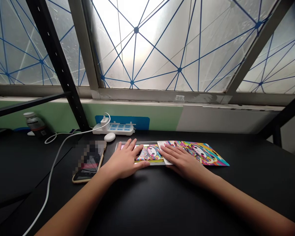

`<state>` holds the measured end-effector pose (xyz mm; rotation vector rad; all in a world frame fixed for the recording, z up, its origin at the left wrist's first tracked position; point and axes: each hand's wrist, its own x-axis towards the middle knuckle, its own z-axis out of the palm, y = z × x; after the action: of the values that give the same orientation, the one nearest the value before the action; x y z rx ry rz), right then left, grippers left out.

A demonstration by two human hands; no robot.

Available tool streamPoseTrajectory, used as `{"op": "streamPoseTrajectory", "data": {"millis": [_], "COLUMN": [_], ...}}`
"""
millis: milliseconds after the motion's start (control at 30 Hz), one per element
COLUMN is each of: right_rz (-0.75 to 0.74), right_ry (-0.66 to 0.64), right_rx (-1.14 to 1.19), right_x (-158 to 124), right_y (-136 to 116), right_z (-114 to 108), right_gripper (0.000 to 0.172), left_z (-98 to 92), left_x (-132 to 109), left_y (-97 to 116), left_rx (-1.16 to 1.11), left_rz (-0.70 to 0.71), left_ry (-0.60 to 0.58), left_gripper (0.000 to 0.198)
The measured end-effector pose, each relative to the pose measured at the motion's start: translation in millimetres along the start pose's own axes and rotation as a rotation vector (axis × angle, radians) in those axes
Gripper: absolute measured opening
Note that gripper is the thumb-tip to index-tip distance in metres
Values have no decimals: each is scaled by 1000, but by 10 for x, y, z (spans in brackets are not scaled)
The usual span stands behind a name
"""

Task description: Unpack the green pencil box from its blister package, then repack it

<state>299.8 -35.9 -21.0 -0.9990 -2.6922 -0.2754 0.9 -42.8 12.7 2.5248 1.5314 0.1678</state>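
My left hand (125, 161) lies with its fingers spread on the left part of a flat, clear-edged case (151, 153). Bright cartoon artwork with a white face shows on it between my hands. On the right, my right hand (184, 161) rests palm down, fingers stretched, on a multicoloured printed card (207, 154). This card overlaps the case's right part and has a white strip along its left edge. Its far right end sticks out past my hand. My palms and fingers hide parts of both things.
A phone (90, 165) lies left of my left hand. Behind it are a small white rounded object (109, 137) and a white power strip (120, 128) with a plugged-in charger. A white cable (50, 183) crosses the black desk (147, 203). A bottle (35, 123) stands far left.
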Motion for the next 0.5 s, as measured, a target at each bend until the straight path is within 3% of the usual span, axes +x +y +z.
{"op": "streamPoseTrajectory", "data": {"millis": [267, 400, 500], "right_rz": [50, 97, 108], "right_ry": [24, 134, 257], "right_rx": [-16, -120, -184], "right_x": [-354, -423, -382], "right_y": [268, 390, 329], "right_z": [-34, -75, -182], "right_gripper": [58, 64, 64], "left_z": [-77, -91, -69], "left_x": [-13, -14, -3], "left_y": [-133, -209, -211], "left_rx": [-75, -101, -94], "left_rz": [-52, -60, -63], "left_ry": [-48, -54, -20], "left_gripper": [78, 75, 72]}}
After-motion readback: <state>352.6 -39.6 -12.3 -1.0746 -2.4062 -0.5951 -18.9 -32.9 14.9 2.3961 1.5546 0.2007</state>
